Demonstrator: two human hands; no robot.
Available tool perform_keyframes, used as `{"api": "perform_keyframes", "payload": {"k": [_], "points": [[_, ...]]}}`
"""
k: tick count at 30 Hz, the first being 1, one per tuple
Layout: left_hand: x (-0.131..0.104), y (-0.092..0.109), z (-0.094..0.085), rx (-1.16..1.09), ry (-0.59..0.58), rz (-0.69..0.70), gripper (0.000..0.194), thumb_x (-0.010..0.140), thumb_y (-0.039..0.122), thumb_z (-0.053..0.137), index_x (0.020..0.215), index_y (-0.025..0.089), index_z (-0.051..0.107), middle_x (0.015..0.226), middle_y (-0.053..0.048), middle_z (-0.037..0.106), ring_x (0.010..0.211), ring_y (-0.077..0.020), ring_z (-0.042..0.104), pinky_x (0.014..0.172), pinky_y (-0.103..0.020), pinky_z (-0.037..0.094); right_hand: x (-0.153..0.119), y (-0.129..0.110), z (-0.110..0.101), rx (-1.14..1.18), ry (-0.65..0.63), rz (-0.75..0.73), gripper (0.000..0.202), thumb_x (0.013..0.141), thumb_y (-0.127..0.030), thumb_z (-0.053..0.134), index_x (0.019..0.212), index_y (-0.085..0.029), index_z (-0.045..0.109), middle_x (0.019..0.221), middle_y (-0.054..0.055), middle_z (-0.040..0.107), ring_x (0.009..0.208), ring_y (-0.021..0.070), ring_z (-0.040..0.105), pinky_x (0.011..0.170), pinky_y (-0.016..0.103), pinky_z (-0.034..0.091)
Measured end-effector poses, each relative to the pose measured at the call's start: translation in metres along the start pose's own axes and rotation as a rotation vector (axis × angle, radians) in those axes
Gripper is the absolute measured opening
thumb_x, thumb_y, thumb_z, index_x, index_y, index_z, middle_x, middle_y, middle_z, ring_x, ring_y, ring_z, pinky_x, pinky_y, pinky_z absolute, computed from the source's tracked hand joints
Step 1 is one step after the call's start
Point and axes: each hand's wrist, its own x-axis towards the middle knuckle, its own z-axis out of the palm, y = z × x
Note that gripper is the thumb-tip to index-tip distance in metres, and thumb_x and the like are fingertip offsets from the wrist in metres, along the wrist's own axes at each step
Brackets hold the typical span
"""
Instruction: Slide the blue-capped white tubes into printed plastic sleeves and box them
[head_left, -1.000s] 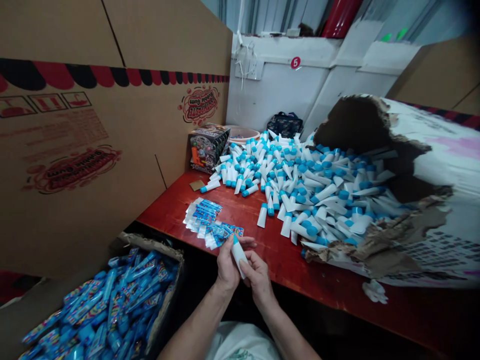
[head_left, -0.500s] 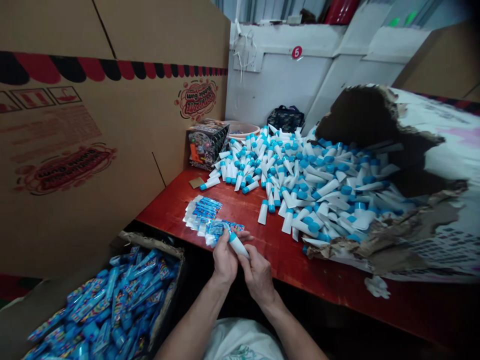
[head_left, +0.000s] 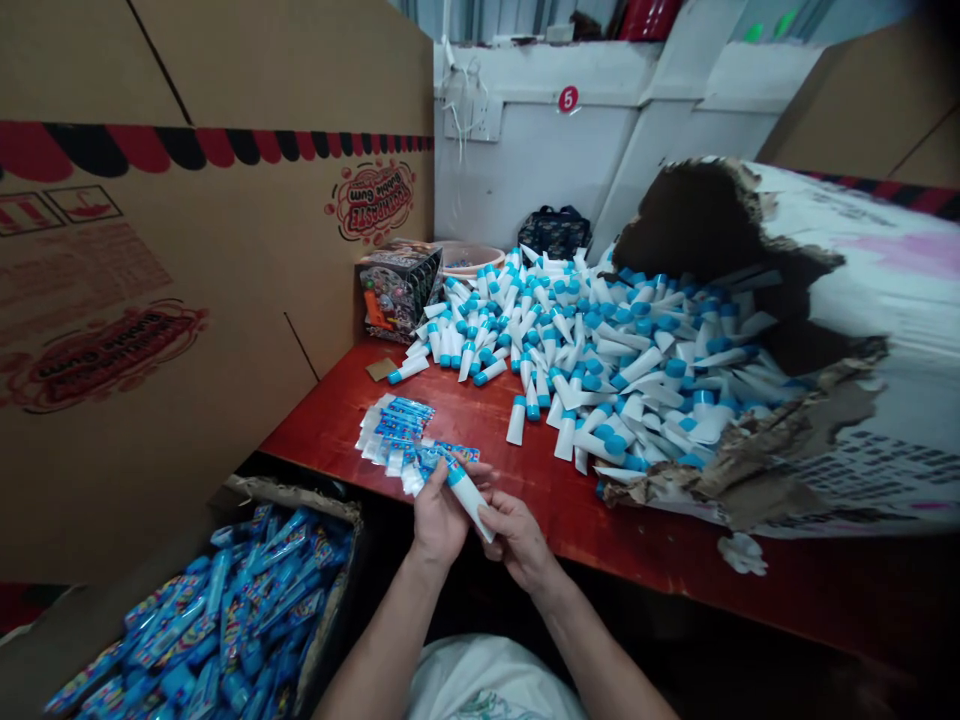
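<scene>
A white tube [head_left: 469, 500] with a blue cap lies slanted between my two hands, cap end up and to the left. My right hand [head_left: 519, 538] pinches its flat tail between thumb and fingers. Around the cap end is my left hand [head_left: 439, 522], its thumb pressed near a printed blue plastic sleeve [head_left: 430, 459] and its other fingers behind the tube. How far the sleeve covers the cap is hard to see. Just beyond my hands, a fanned row of clear and blue printed sleeves [head_left: 402, 418] lies on the red table [head_left: 322, 413].
A large heap of white tubes with blue caps [head_left: 555, 330] spills from a torn carton [head_left: 847, 300] at the right. At lower left, an open box [head_left: 352, 508] holds many blue wrapped tubes [head_left: 225, 600]. A tall carton [head_left: 225, 240] walls the left side.
The view has turned slightly right, so everything sits farther left. The tube is still in my hands, tilted a little more steeply, its tail lower.
</scene>
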Motion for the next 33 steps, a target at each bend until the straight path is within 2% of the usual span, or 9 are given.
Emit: {"api": "perform_keyframes", "payload": {"k": [3, 7, 10, 15, 19, 22, 26, 29, 33], "points": [[0.000, -0.004, 0.001, 0.006, 0.040, 0.021, 0.025, 0.080, 0.038, 0.057, 0.079, 0.015, 0.065, 0.073, -0.009, 0.072, 0.074, -0.0261, 0.068, 0.081, -0.044, 0.049, -0.002, 0.004, 0.002, 0.003, 0.014, 0.004, 0.046, 0.060, -0.056, 0.072, 0.076, -0.017, 0.053, 0.046, -0.008, 0.042, 0.035, 0.0041, 0.026, 0.036, 0.019, 0.015], [-0.005, -0.013, 0.006, 0.085, 0.083, 0.097, 0.034, 0.084, 0.039, 0.048, 0.075, 0.012, 0.067, 0.075, -0.010, 0.071, 0.072, -0.0240, 0.067, 0.078, -0.039, 0.049, -0.012, 0.012, 0.007, -0.332, 0.196, -0.328, 0.034, 0.071, -0.050, 0.064, 0.077, -0.017, 0.059, 0.058, -0.004, 0.052, 0.050, 0.0096, 0.043, 0.048, 0.021, 0.031], [-0.009, -0.018, 0.009, 0.130, 0.049, 0.128, 0.036, 0.085, 0.038, 0.046, 0.077, 0.012, 0.069, 0.078, -0.010, 0.071, 0.076, -0.0242, 0.067, 0.079, -0.037, 0.048, -0.017, 0.014, 0.008, -0.450, 0.267, -0.435, 0.026, 0.077, -0.043, 0.060, 0.082, -0.018, 0.061, 0.072, 0.000, 0.060, 0.066, 0.0138, 0.052, 0.059, 0.024, 0.037], [-0.015, -0.023, 0.009, 0.176, 0.026, 0.102, 0.041, 0.085, 0.040, 0.045, 0.079, 0.009, 0.071, 0.080, -0.012, 0.071, 0.080, -0.0248, 0.066, 0.081, -0.036, 0.047, -0.019, 0.015, 0.008, -0.250, 0.176, -0.378, 0.028, 0.074, -0.045, 0.060, 0.077, -0.017, 0.057, 0.063, -0.003, 0.054, 0.052, 0.0111, 0.044, 0.049, 0.022, 0.033], [-0.019, -0.023, 0.011, 0.189, 0.021, 0.102, 0.044, 0.085, 0.042, 0.044, 0.079, 0.009, 0.071, 0.082, -0.013, 0.071, 0.081, -0.0251, 0.066, 0.082, -0.036, 0.046, -0.027, 0.012, 0.012, -0.441, 0.248, -0.480, 0.023, 0.081, -0.039, 0.056, 0.086, -0.017, 0.061, 0.077, 0.001, 0.062, 0.070, 0.0159, 0.056, 0.064, 0.025, 0.040], [-0.022, -0.023, 0.011, 0.193, -0.010, 0.088, 0.046, 0.085, 0.043, 0.043, 0.081, 0.008, 0.072, 0.085, -0.014, 0.071, 0.084, -0.0261, 0.065, 0.084, -0.036, 0.045, -0.028, 0.012, 0.015, -0.398, 0.252, -0.488, 0.022, 0.080, -0.038, 0.058, 0.086, -0.018, 0.063, 0.079, 0.001, 0.063, 0.072, 0.0159, 0.056, 0.066, 0.025, 0.041], [-0.023, -0.026, 0.007, 0.176, 0.003, 0.084, 0.045, 0.085, 0.044, 0.043, 0.082, 0.010, 0.072, 0.086, -0.013, 0.072, 0.088, -0.0274, 0.065, 0.085, -0.037, 0.044, -0.022, 0.013, 0.016, -0.065, 0.193, -0.286, 0.029, 0.068, -0.044, 0.067, 0.075, -0.018, 0.058, 0.057, -0.005, 0.052, 0.045, 0.0087, 0.040, 0.044, 0.020, 0.030], [-0.024, -0.028, 0.006, 0.194, -0.002, 0.067, 0.048, 0.086, 0.045, 0.041, 0.083, 0.008, 0.072, 0.087, -0.014, 0.072, 0.090, -0.0280, 0.064, 0.085, -0.036, 0.044, -0.021, 0.013, 0.016, 0.027, 0.187, -0.180, 0.031, 0.065, -0.045, 0.069, 0.075, -0.018, 0.056, 0.051, -0.007, 0.046, 0.040, 0.0068, 0.031, 0.039, 0.019, 0.022], [-0.026, -0.030, 0.006, 0.239, -0.023, 0.065, 0.049, 0.087, 0.045, 0.039, 0.083, 0.008, 0.072, 0.088, -0.014, 0.072, 0.090, -0.0275, 0.064, 0.084, -0.036, 0.043, -0.024, 0.013, 0.016, -0.182, 0.215, -0.394, 0.028, 0.071, -0.043, 0.065, 0.078, -0.016, 0.063, 0.066, -0.001, 0.057, 0.056, 0.0114, 0.046, 0.051, 0.021, 0.034]]}}
